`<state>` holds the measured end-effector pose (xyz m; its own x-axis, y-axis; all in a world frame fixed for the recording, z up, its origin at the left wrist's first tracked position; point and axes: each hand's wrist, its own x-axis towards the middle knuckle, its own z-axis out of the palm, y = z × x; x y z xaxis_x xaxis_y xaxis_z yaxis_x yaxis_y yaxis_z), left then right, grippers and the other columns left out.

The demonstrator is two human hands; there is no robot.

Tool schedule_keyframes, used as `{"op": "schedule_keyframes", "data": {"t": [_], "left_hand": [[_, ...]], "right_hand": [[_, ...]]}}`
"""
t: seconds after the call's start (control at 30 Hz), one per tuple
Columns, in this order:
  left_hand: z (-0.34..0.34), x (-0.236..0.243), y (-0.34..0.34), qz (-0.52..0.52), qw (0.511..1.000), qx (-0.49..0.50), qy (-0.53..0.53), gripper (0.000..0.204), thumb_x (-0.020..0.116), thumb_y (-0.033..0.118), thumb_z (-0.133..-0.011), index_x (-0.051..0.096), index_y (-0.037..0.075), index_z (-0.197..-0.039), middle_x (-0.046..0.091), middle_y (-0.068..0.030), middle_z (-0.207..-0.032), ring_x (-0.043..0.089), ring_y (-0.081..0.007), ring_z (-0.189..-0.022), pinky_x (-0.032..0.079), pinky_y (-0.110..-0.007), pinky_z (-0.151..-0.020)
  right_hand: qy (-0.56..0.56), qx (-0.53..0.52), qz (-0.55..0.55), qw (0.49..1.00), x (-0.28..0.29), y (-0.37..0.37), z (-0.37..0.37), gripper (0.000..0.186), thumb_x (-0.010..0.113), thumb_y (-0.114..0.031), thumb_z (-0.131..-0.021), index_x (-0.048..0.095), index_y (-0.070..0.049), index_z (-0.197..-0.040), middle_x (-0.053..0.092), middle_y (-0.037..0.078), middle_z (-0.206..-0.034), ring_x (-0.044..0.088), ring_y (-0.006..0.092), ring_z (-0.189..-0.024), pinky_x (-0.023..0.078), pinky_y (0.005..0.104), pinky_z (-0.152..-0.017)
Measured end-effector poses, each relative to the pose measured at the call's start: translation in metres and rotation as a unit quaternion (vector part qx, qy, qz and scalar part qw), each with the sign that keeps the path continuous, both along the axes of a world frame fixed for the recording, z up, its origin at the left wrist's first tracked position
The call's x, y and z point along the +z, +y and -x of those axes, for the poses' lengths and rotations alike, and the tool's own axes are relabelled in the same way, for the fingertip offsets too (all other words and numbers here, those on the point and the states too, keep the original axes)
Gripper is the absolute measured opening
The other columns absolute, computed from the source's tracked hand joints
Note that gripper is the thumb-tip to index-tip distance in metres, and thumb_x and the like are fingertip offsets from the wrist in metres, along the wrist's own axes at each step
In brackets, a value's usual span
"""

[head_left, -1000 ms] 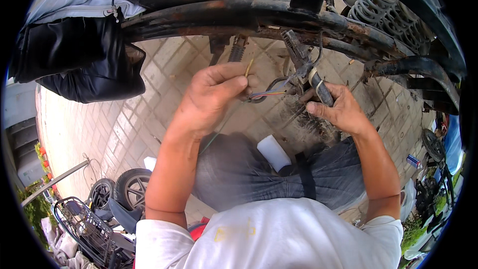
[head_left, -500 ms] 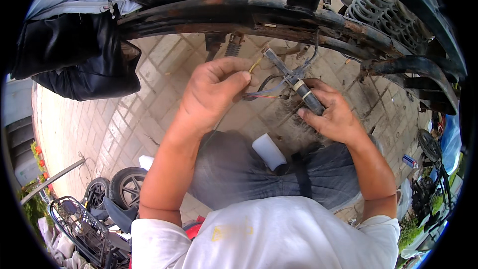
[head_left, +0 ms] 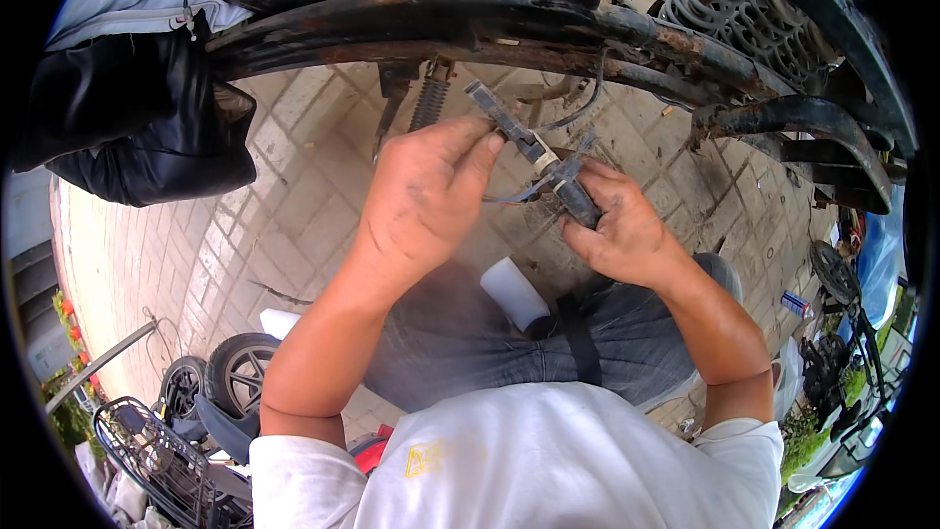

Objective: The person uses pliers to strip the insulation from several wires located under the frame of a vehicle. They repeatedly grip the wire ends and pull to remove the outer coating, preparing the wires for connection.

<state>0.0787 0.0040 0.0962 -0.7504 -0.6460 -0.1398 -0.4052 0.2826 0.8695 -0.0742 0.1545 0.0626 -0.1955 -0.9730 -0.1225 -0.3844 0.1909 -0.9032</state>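
Cylinder [head_left: 576, 204] was gripped by the right hand [head_left: 625, 227]; left of it, the left hand [head_left: 427, 181] was pinched narrow, contents hidden.

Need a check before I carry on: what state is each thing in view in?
Left hand: fingers curled, grip hidden
Right hand: closed around the black cylindrical part
Black cylindrical part: held, tilted
Thin wires: bent, between the hands
Frame: rusty in patches
Coil spring: coils spaced apart
Black bundle: folded
Wheel: tyre fitted on its rim
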Motion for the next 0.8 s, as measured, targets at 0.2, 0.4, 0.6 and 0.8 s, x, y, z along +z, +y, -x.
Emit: {"op": "schedule_keyframes", "data": {"t": [0.2,0.4,0.6,0.8], "left_hand": [[0.002,-0.001,0.001,-0.023,1.0,0.003,-0.006,0.017,0.058,0.012,-0.09,0.063,-0.004,-0.089,0.057,-0.0098,-0.065,0.05,-0.0174,-0.06,0.042,-0.029,-0.057],[0.001,0.0,-0.002,-0.066,0.997,-0.04,-0.015,0.023,0.062,0.021,-0.09,0.064,-0.003,-0.089,0.06,-0.0086,-0.069,0.053,-0.0106,-0.067,0.044,-0.027,-0.062],[0.012,0.001,0.0,-0.025,0.997,-0.027,-0.067,0.033,0.069,0.03,-0.085,0.061,-0.003,-0.085,0.057,-0.0096,-0.066,0.048,-0.0148,-0.061,0.042,-0.03,-0.057],[0.013,0.0,0.003,-0.092,0.996,0.002,-0.006,0.033,0.073,0.03,-0.083,0.059,0.0,-0.079,0.047,0.0025,-0.063,0.04,-0.0062,-0.061,0.036,-0.024,-0.054]], "right_hand": [[0.07,-0.018,0.029,0.997,-0.006,0.003,-0.001,0.022,0.063,-0.003,-0.074,0.062,0.004,-0.095,0.055,0.021,-0.102,0.056,0.037,-0.093,0.046,0.0384,-0.082],[0.114,-0.016,-0.013,0.993,-0.004,-0.001,-0.001,0.028,0.066,-0.012,-0.075,0.064,0.005,-0.097,0.054,0.026,-0.109,0.055,0.0421,-0.101,0.046,0.0412,-0.09],[-0.09,0.034,-0.059,0.994,0.0,-0.002,0.009,0.023,0.066,-0.011,-0.077,0.066,0.003,-0.096,0.06,0.014,-0.104,0.059,0.0253,-0.099,0.046,0.0349,-0.088],[-0.303,0.05,-0.169,0.937,0.014,-0.007,0.014,0.019,0.067,-0.007,-0.077,0.067,-0.001,-0.095,0.065,0.006,-0.095,0.057,0.0145,-0.095,0.043,0.0291,-0.089]]}}
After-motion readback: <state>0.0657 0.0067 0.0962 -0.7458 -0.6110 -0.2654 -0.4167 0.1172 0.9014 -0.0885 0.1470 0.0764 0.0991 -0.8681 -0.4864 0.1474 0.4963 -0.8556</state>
